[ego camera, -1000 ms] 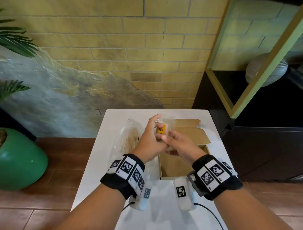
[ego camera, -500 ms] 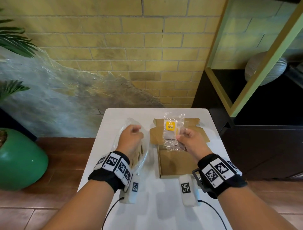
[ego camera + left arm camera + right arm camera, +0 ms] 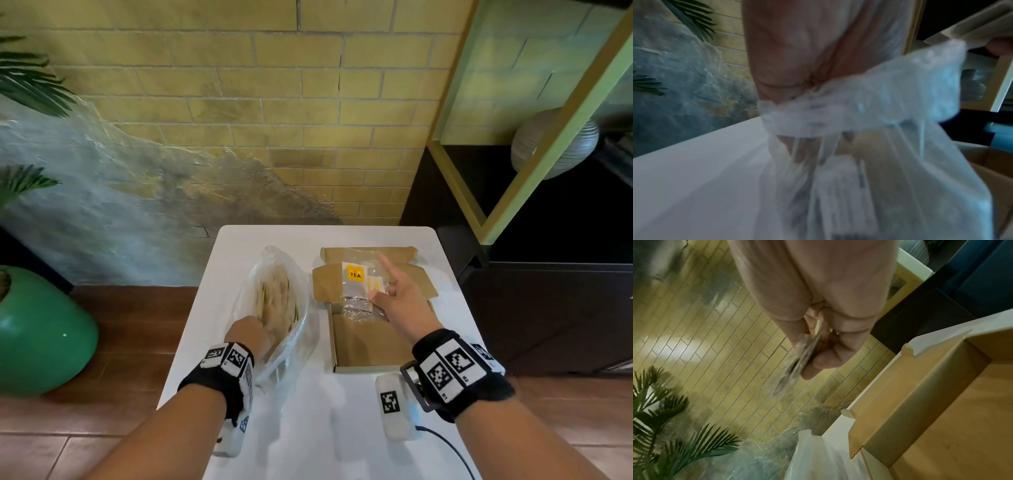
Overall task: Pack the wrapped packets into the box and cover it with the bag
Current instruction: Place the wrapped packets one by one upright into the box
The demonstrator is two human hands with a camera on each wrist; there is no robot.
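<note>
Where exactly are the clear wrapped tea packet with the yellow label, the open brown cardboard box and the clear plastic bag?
clear wrapped tea packet with the yellow label [image 3: 355, 274]: head view, on the label.
open brown cardboard box [image 3: 363, 342]: head view, bare floor.
clear plastic bag [image 3: 274, 291]: head view, its middle.

Bag [image 3: 274, 308] left of box [image 3: 363, 342]
</note>
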